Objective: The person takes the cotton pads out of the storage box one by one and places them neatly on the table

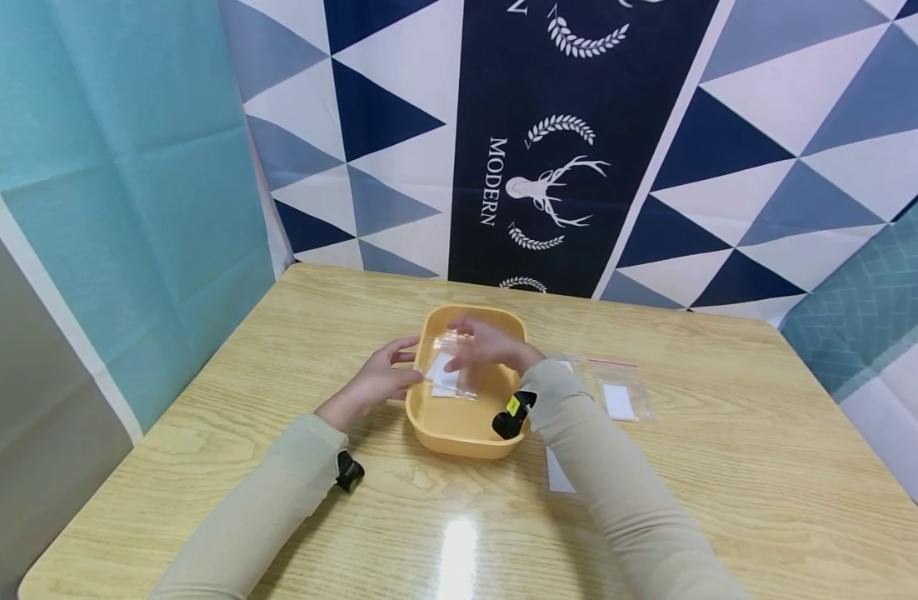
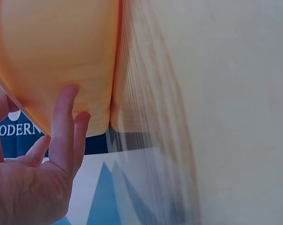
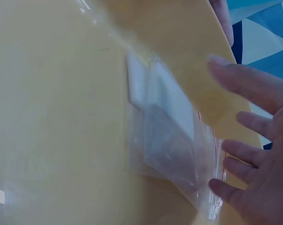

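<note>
A yellow-orange plastic bin (image 1: pixel 459 446) stands on the wooden table. My left hand (image 1: pixel 380 377) holds its left side, fingers along the outer wall and thumb at the rim. Clear zip bags (image 3: pixel 172 136) with white cards inside lie in the bin, overlapping each other against the left wall. Over them hangs my right hand (image 1: pixel 483 343), its fingers spread and nothing gripped. In the right wrist view the fingertips (image 3: pixel 218 185) come right up to the bags' zip edge.
Right of the bin, another zip bag (image 1: pixel 619 400) with a white card lies on the table (image 1: pixel 729 467). A further white card (image 1: pixel 559 473) in clear plastic shows partly from under the right sleeve. Patterned cloth (image 1: pixel 399 167) hangs behind the table's far edge.
</note>
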`<state>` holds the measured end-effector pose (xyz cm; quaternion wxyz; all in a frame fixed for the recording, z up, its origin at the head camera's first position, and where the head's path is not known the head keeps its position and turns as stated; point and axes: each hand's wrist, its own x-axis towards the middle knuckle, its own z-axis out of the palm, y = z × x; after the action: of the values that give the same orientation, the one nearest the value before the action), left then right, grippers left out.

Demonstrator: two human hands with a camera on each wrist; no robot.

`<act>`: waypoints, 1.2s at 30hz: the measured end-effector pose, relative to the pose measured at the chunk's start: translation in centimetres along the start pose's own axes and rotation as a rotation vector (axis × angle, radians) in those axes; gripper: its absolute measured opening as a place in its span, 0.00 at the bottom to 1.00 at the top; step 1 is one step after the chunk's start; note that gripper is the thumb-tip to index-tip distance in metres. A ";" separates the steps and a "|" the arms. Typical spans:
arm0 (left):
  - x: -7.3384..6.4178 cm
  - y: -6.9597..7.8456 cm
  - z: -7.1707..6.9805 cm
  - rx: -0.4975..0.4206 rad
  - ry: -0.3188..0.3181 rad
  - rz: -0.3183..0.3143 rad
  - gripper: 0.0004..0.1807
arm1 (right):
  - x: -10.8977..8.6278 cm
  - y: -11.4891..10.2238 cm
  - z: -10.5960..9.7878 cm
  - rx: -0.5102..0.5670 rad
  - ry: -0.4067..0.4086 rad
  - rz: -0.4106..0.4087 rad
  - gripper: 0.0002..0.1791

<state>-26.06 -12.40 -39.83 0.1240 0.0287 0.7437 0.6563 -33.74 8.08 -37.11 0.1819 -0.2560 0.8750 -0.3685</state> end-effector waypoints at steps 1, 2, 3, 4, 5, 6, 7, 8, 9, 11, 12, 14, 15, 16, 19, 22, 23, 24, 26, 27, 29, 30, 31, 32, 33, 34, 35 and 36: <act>0.0 0.0 0.0 0.000 0.001 -0.001 0.35 | 0.0 0.1 0.0 -0.011 -0.023 0.004 0.45; 0.0 0.0 0.0 0.001 -0.004 0.002 0.35 | 0.0 0.1 0.1 -0.024 -0.047 0.007 0.46; 0.0 0.1 0.0 0.003 -0.009 0.006 0.35 | -0.1 0.1 0.1 -0.040 -0.074 0.006 0.46; -0.1 0.1 0.0 0.003 -0.011 0.006 0.35 | -0.1 0.1 0.1 -0.057 -0.098 0.006 0.47; -0.1 0.1 0.0 0.002 -0.015 0.005 0.35 | -0.1 0.1 0.1 -0.072 -0.126 0.006 0.48; -0.2 0.2 -0.1 -0.002 -0.021 0.005 0.35 | -0.1 0.2 0.1 -0.082 -0.153 0.008 0.49; -0.4 0.5 0.0 -0.004 -0.028 0.001 0.36 | -0.1 0.2 0.2 -0.076 -0.185 0.012 0.50; -0.7 0.8 0.0 -0.005 -0.036 0.000 0.36 | -0.1 0.3 0.2 -0.073 -0.216 0.013 0.50; -1.1 1.2 0.0 -0.006 -0.040 -0.003 0.36 | 0.0 0.3 0.2 -0.080 -0.241 0.012 0.51; -1.7 2.0 0.1 -0.011 -0.048 -0.010 0.37 | 0.0 0.5 0.2 -0.092 -0.278 0.019 0.52; -2.0 2.4 0.2 -0.009 -0.051 -0.014 0.37 | 0.0 0.5 0.2 -0.092 -0.287 0.023 0.51; -2.3 2.8 0.2 -0.004 -0.051 -0.014 0.37 | 0.1 0.5 0.3 -0.116 -0.294 0.024 0.49; -2.3 2.8 0.2 -0.004 -0.051 -0.015 0.37 | 0.1 0.5 0.3 -0.140 -0.290 0.024 0.47; -2.3 2.7 0.3 -0.006 -0.052 -0.014 0.37 | 0.1 0.5 0.4 -0.155 -0.287 0.028 0.46; -2.3 2.7 0.3 -0.012 -0.057 -0.012 0.37 | 0.2 0.6 0.4 -0.203 -0.272 0.033 0.44; -2.3 2.7 0.3 -0.019 -0.061 -0.012 0.38 | 0.3 0.8 0.4 -0.241 -0.257 0.033 0.43; -2.3 2.8 0.3 -0.020 -0.061 -0.012 0.38 | 0.4 0.8 0.4 -0.249 -0.255 0.032 0.42; -2.4 2.8 0.3 -0.021 -0.061 -0.012 0.38 | 0.5 0.9 0.4 -0.254 -0.253 0.031 0.41; -2.3 2.8 0.3 -0.022 -0.061 -0.009 0.38 | 0.6 1.0 0.4 -0.257 -0.249 0.025 0.39; -2.4 2.8 0.3 -0.025 -0.061 -0.009 0.38 | 0.6 1.0 0.3 -0.254 -0.248 0.017 0.37; -2.3 2.8 0.3 -0.022 -0.061 -0.005 0.37 | 0.6 1.0 0.3 -0.247 -0.241 0.003 0.36; -2.4 2.8 0.3 -0.023 -0.061 -0.004 0.37 | 0.6 0.9 0.2 -0.245 -0.234 -0.007 0.35; -2.3 2.8 0.2 -0.022 -0.061 -0.003 0.37 | 0.5 0.9 0.2 -0.240 -0.227 -0.015 0.35; -2.3 2.8 0.2 -0.022 -0.061 -0.004 0.37 | 0.5 0.8 0.2 -0.241 -0.217 -0.031 0.34; -2.3 2.8 0.2 -0.022 -0.060 -0.006 0.37 | 0.4 0.8 0.2 -0.236 -0.207 -0.039 0.35; -2.3 2.7 0.2 -0.020 -0.059 -0.006 0.37 | 0.4 0.7 0.1 -0.235 -0.195 -0.049 0.35; -2.3 2.7 0.2 -0.020 -0.059 -0.008 0.37 | 0.3 0.7 0.1 -0.237 -0.182 -0.054 0.35; -2.3 2.7 0.2 -0.020 -0.059 -0.010 0.37 | 0.3 0.6 0.1 -0.235 -0.172 -0.058 0.35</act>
<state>-24.09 -12.30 -36.84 0.1493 0.0430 0.7333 0.6619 -34.08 8.24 -37.70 0.2143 -0.3312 0.8856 -0.2451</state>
